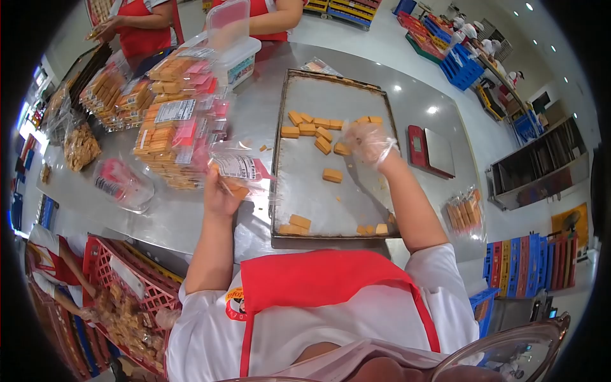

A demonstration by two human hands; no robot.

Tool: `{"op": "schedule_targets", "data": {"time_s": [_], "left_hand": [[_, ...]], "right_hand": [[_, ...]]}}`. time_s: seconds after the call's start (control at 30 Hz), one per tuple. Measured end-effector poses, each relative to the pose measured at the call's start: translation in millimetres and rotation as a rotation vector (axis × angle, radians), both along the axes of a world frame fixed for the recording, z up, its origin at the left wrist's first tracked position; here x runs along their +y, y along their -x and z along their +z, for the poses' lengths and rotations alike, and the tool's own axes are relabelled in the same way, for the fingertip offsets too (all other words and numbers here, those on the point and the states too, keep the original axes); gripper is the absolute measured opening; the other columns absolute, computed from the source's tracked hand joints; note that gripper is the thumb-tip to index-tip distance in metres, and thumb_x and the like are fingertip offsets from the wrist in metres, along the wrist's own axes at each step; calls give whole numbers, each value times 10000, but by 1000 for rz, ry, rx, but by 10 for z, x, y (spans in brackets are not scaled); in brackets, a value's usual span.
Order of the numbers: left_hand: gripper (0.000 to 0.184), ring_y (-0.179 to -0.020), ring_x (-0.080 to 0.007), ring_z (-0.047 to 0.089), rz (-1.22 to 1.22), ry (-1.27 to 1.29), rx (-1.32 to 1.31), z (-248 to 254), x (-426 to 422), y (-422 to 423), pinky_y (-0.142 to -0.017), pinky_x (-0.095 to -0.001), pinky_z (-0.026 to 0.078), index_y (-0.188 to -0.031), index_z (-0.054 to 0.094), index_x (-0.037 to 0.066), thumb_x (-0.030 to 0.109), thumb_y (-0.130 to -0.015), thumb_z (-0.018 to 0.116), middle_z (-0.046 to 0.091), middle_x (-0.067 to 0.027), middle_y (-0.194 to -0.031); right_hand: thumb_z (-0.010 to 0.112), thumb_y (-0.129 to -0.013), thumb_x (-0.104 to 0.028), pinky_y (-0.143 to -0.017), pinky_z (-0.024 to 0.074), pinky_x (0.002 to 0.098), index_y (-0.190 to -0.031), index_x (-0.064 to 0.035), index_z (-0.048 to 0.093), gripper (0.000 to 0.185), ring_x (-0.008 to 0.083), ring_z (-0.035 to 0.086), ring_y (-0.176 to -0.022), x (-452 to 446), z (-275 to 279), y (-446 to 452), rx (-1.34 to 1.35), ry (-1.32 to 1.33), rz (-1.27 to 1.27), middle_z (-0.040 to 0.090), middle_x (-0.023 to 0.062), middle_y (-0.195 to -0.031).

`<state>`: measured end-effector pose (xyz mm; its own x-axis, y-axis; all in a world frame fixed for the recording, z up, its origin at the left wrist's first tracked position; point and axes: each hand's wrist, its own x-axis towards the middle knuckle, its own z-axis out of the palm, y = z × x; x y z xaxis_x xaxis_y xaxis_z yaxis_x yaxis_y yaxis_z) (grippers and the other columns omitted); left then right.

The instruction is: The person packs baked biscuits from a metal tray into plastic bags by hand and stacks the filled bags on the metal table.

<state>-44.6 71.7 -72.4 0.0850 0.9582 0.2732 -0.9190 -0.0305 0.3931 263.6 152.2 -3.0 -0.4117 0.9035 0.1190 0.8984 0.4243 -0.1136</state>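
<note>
My left hand (223,194) grips a clear labelled plastic bag (237,164) with biscuit bars in its lower end, left of the baking tray. Over the tray's right half is my right hand (369,143) in a clear plastic glove. It reaches down among golden rectangular biscuits (323,145); its fingers are blurred and partly hidden by the glove, so what they hold is unclear. The metal baking tray (305,197) also carries a lone biscuit (332,174) near its middle. A few more biscuits (299,221) and broken bits lie along its near edge.
Filled biscuit packs (167,137) are stacked left of the tray, beside a lidded plastic tub (242,63). A red scale (429,149) and another biscuit pack (464,210) sit to the right. Co-workers in red aprons (145,28) stand across the table. A red crate (102,254) is at lower left.
</note>
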Motion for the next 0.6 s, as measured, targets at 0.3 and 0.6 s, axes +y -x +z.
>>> {"op": "schedule_targets", "data": {"time_s": [0.3,0.6], "left_hand": [[363,-847,-268,585,4,1,-11,-168,49,49,-723,-428,481,-1101,492,65,277,-807,504,586,-112,-988],[345,-907,-254,569,-19,-33,-22,-42,1,3,-767,-414,472,-1099,493,62,248,-809,501,571,-101,-1028]], "right_hand": [[555,-753,-149,-678,436,350,-875,-73,562,145,283,561,-778,-157,-96,-27,85,102,-9,582,116,-823],[578,-715,-118,-614,417,358,-759,-62,509,99,280,537,-696,-124,-327,-100,182,147,-6,549,100,-730]]}}
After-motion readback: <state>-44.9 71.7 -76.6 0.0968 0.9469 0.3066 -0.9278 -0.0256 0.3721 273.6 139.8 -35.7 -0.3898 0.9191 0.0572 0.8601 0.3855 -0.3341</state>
